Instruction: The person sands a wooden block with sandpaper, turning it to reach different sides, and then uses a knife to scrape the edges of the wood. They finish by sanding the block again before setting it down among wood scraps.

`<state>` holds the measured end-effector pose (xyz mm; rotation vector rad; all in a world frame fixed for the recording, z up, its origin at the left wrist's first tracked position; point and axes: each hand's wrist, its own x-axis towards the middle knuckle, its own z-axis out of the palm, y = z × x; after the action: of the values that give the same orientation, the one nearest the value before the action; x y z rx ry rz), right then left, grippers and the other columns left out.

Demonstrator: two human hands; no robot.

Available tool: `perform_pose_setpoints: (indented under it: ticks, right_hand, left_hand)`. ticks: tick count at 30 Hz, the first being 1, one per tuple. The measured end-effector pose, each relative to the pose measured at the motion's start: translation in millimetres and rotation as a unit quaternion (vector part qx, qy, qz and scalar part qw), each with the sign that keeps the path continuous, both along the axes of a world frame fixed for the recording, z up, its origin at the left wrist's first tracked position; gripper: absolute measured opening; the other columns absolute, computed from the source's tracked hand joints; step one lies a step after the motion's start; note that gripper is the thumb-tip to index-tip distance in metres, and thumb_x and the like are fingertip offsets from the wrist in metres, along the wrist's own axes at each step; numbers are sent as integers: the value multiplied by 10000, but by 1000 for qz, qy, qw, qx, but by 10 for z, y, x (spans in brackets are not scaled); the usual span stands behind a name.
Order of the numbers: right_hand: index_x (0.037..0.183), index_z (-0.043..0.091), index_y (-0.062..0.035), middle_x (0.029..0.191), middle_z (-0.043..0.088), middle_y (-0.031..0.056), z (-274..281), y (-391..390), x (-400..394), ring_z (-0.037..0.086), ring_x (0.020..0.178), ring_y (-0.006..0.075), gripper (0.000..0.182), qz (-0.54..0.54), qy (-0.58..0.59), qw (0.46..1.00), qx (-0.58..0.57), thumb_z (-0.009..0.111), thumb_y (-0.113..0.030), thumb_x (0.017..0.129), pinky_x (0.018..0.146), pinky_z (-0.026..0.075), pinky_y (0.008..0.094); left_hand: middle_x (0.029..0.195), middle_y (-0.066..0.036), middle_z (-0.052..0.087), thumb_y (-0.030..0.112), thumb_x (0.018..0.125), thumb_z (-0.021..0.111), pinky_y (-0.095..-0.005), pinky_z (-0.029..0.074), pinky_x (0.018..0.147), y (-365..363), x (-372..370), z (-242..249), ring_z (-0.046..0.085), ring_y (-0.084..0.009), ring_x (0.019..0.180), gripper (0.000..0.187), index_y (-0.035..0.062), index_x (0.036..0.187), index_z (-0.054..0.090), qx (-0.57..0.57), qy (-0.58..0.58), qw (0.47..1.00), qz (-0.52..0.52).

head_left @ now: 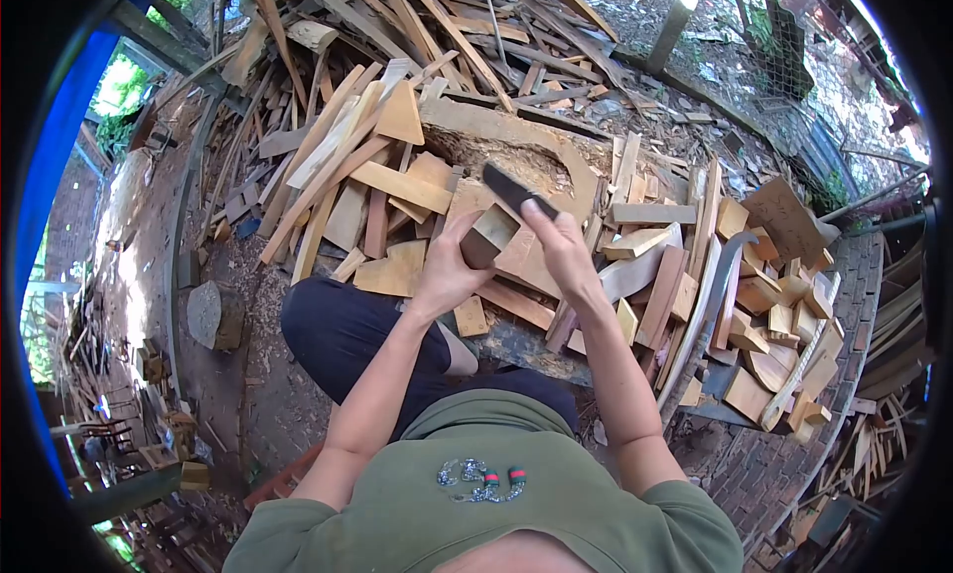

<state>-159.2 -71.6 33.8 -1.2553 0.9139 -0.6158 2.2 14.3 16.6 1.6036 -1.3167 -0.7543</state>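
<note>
My left hand (pixel 449 273) is closed around a short, squared wooden block (pixel 490 237), which is tilted with one pale end facing up. In my right hand (pixel 568 257) is a dark, flat, blade-like tool (pixel 512 189). My thumb lies along it, and its far end points up and to the left, just above the block. The tool's handle is hidden in my grip. Beyond both hands lies a big, rough-hewn piece of wood (pixel 521 136) with a hollowed, splintered surface.
Long offcuts (pixel 328 166) lean in a heap at the left, with a large scrap pile (pixel 447 27) behind. Small wood blocks (pixel 779 310) are heaped at the right beside a curved strip (pixel 710 315). A cut log (pixel 213 315) stands on the ground at the left.
</note>
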Motion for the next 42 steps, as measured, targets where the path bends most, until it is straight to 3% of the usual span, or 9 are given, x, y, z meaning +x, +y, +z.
perform_pose_setpoints:
  ticks: [8, 10, 18, 21, 22, 23, 24, 30, 42]
  right_hand:
    - [877, 630, -8, 679, 412, -68, -5, 484, -227, 357, 622, 58, 432, 7, 41, 997, -63, 506, -406, 989, 530, 281, 269]
    - [1151, 632, 9, 706, 404, -102, 50, 473, -258, 362, 638, 33, 405, -62, 77, 995, -6, 477, -338, 1010, 538, 278, 251]
    - [1179, 587, 39, 815, 429, -49, -387, 682, 50, 370, 762, 67, 379, -172, -60, 983, -30, 460, -291, 1043, 676, 341, 226]
    - [1340, 503, 61, 1097, 575, 44, -400, 819, 182, 514, 980, 100, 438, -158, -55, 986, -25, 446, -261, 1049, 914, 403, 249]
    - [1457, 364, 36, 1534, 350, 159, -392, 833, 244, 269, 1438, 206, 473, -126, -90, 984, -82, 397, -205, 1052, 1170, 184, 319]
    - [1333, 476, 35, 1207, 426, 61, -379, 831, 322, 341, 1121, 130, 397, -184, -107, 973, -84, 419, -240, 1052, 948, 273, 268]
    - [1210, 588, 33, 880, 502, -36, -341, 794, 374, 413, 804, 55, 376, -241, -123, 959, -87, 440, -275, 1052, 726, 362, 218]
    - [832, 546, -51, 723, 397, -80, -243, 406, 253, 331, 673, 39, 359, -239, -122, 959, -89, 455, -322, 1049, 569, 258, 250]
    - [927, 582, 15, 685, 431, -48, -35, 151, 104, 378, 626, 60, 315, -86, -109, 988, -62, 474, -262, 1034, 527, 309, 263]
  left_hand:
    - [1092, -115, 664, -35, 793, 705, -300, 566, 747, -64, 269, -181, 664, -184, 942, 420, -31, 1192, 576, 78, 316, 939, 113]
    - [1264, -117, 573, 134, 859, 734, -359, 542, 853, -88, 251, -183, 586, -191, 1123, 535, 38, 1322, 483, 31, 343, 936, 74]
    - [1217, -95, 566, 802, 808, 478, -463, 482, 935, -249, 55, -178, 559, -276, 1126, 817, 165, 1320, 483, 95, 655, 721, 206]
    - [1243, -101, 555, 779, 836, 456, -491, 468, 951, -233, 9, -170, 558, -287, 1137, 778, 158, 1301, 494, 87, 695, 679, 220]
    - [1241, -109, 554, 745, 852, 472, -493, 472, 963, -222, -2, -176, 561, -291, 1136, 745, 149, 1298, 496, 93, 719, 655, 213]
    - [1239, -117, 553, 711, 868, 487, -494, 477, 976, -205, -18, -183, 564, -295, 1134, 713, 140, 1295, 498, 99, 741, 631, 206]
    - [1239, -117, 553, 711, 868, 487, -494, 477, 976, -189, -48, -157, 564, -295, 1134, 713, 140, 1295, 498, 100, 742, 631, 204]
    - [1113, -147, 649, 503, 907, 620, -396, 537, 968, 19, 59, -113, 655, -282, 979, 602, 24, 1261, 530, 165, 547, 819, 61]
    - [1168, -49, 569, 59, 725, 828, -315, 501, 922, 94, -176, -35, 585, -130, 1057, 689, 45, 1306, 456, 72, 345, 933, -69]
